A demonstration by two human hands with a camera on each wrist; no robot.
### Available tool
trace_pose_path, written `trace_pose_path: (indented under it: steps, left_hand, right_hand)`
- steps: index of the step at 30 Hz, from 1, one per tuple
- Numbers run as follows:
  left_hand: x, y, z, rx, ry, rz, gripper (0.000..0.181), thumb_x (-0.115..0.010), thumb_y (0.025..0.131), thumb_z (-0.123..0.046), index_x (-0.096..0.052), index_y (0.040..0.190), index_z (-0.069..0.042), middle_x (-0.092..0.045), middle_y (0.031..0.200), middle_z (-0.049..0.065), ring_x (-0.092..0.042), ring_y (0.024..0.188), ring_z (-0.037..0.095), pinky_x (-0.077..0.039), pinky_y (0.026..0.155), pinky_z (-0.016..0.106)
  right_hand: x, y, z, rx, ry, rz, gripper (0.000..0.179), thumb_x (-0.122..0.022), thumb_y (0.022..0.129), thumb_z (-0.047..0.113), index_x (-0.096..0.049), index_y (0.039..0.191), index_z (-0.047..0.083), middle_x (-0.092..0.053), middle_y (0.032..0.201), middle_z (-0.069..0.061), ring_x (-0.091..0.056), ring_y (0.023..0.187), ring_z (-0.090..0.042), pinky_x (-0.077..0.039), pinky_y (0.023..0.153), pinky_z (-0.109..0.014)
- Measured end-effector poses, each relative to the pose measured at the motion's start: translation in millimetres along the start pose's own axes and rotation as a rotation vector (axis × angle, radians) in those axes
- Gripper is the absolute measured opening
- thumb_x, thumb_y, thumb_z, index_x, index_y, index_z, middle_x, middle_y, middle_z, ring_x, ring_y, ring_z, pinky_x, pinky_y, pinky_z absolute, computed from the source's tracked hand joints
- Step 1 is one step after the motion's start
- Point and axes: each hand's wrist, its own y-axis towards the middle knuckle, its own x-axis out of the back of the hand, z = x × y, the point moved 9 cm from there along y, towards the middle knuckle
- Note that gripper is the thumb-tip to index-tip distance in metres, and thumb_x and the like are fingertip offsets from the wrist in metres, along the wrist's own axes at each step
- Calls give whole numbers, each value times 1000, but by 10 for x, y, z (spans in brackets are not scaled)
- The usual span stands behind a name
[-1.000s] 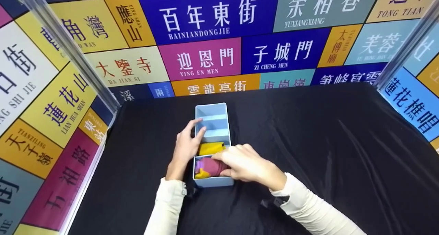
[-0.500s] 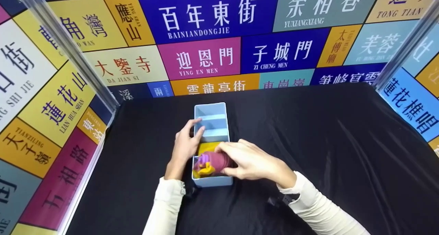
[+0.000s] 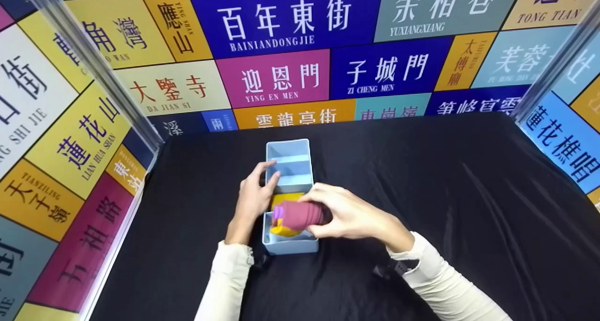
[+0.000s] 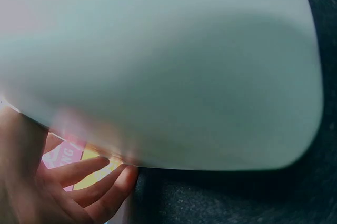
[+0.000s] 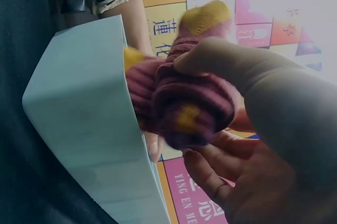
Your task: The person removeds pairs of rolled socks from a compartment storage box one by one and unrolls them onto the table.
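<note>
My right hand (image 3: pixel 349 213) grips a bundle of rolled maroon socks (image 3: pixel 300 214) with yellow and purple parts. The bundle hangs just over the nearest compartment of a light blue divided box (image 3: pixel 290 248). Ribbed knit and a yellow toe show on the rolled socks (image 5: pixel 197 79) in the right wrist view, with the thumb on one side and fingers beneath. At the box's left side, my left hand (image 3: pixel 253 194) holds the rim, its thumb and index finger over the edge. In the left wrist view, the box wall (image 4: pixel 210 92) hides much of the work.
A folded yellow cloth item (image 3: pixel 286 199) lies in the compartment behind the nearest one. Black cloth (image 3: pixel 422 180) covers the table, with creases on the right. Sign-printed panels (image 3: pixel 281 77) stand at the back and sides, joined by metal corner posts.
My right hand has lifted the rolled socks up out of the nearest compartment and moved slightly right with them. My left hand stays at the box's rim.
</note>
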Motion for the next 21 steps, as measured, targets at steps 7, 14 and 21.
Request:
trace_pose_path:
  steps: [7,14,21]
  left_hand:
    - [-2,-4,0,0,-14,-3,40,-72,104,-44,-70,143,-32,-73,143,-6,-65,138,24,-49,117,49]
    - [-5,-4,-4,4,-18,0,41,-72,104,-43,-69,143,-32,-73,144,-2,-67,135,26,-50,115,51]
    - [-6,-6,8,10,-24,2,41,-72,104,-43,-70,143,-30,-73,142,-2,-68,133,26,-50,115,51]
  right_hand:
    - [97,-60,-122,-44,75,-20,45,-84,85,28,-69,127,22,-70,110,7,-65,95,-11,-57,82,-32]
    - [156,-143,-266,-108,186,-24,45,-85,88,25,-68,130,29,-74,110,9,-69,93,-13,-59,83,-34]
    - [198,-246,-392,-91,225,-29,48,-86,88,21,-69,132,32,-73,119,13,-69,104,-14,-57,95,-33]
